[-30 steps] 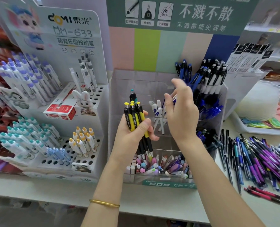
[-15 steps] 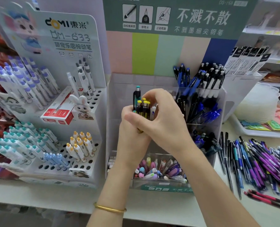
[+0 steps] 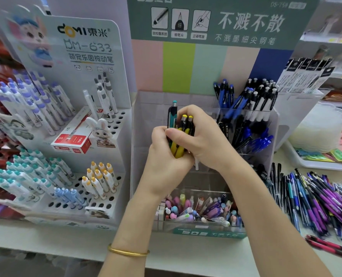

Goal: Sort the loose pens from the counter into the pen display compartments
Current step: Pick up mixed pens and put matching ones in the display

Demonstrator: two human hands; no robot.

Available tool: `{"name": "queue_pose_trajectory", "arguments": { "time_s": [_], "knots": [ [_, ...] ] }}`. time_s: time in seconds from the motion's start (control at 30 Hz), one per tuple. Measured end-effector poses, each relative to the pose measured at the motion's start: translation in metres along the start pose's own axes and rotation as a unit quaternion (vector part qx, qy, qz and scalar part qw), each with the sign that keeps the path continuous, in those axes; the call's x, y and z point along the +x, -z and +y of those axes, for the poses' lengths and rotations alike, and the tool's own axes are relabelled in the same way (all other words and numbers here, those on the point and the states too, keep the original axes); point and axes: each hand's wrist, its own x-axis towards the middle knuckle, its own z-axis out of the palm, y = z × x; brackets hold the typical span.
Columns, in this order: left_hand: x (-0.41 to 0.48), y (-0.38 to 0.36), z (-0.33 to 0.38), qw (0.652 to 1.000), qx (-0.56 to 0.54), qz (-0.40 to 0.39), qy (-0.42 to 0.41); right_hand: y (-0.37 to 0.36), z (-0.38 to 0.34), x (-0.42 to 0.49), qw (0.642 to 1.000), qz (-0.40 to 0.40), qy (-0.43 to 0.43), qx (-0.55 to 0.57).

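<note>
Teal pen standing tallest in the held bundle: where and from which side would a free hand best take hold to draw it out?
Pinch its exposed top end, coming from above. The teal pen stands upright and rises above the yellow pens. Its lower barrel is wrapped by the left hand and right hand, so only the top is free.

A bundle of yellow and black pens (image 3: 183,126), with a teal pen (image 3: 173,116) standing tallest, is gripped upright by the left hand (image 3: 162,162) and clasped from the other side by the right hand (image 3: 204,144), just before the clear display (image 3: 144,116), while loose pens (image 3: 316,196) are seen heaped on the counter (image 3: 206,254) to the right of the right hand.
</note>
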Motion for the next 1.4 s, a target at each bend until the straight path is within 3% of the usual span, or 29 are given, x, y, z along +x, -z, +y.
{"name": "queue_pose_trajectory", "arguments": {
  "time_s": [0.1,0.23,0.47,0.6,0.7,0.87,0.93,1.03,1.1,1.23,1.4],
  "knots": [
    [0.002,0.001,0.001,0.993,-0.074,-0.060,0.062,0.002,0.008,0.006,0.999,-0.010,-0.025,0.048],
    [0.007,-0.001,-0.002,0.969,-0.208,-0.037,0.130,0.003,0.014,0.008,0.994,0.001,-0.039,0.098],
    [0.012,0.002,0.001,0.959,-0.228,-0.013,0.165,0.009,0.013,0.008,0.979,-0.007,-0.040,0.202],
    [0.019,0.008,0.007,0.926,-0.328,0.006,0.188,0.019,0.012,0.006,0.952,0.030,-0.036,0.302],
    [0.025,0.012,0.009,0.935,-0.313,-0.002,0.170,0.028,0.015,0.005,0.943,0.063,-0.033,0.326],
    [0.036,0.013,0.010,0.970,-0.208,0.042,0.121,0.047,0.015,-0.003,0.957,0.146,-0.050,0.247],
    [0.040,0.012,0.012,0.977,-0.178,0.042,0.113,0.062,0.017,-0.001,0.955,0.220,-0.040,0.197],
    [0.047,0.011,0.013,0.975,-0.183,0.038,0.116,0.089,0.013,0.009,0.920,0.380,0.007,0.095],
    [0.051,0.010,0.015,0.971,-0.202,0.034,0.124,0.100,0.007,0.021,0.897,0.437,0.069,0.005],
    [0.053,0.007,0.019,0.969,-0.213,0.021,0.123,0.092,0.001,0.061,0.883,0.421,0.157,-0.137],
    [0.057,0.006,0.014,0.973,-0.197,0.006,0.120,0.060,0.009,0.095,0.914,0.275,0.103,-0.282]
  ]
}}
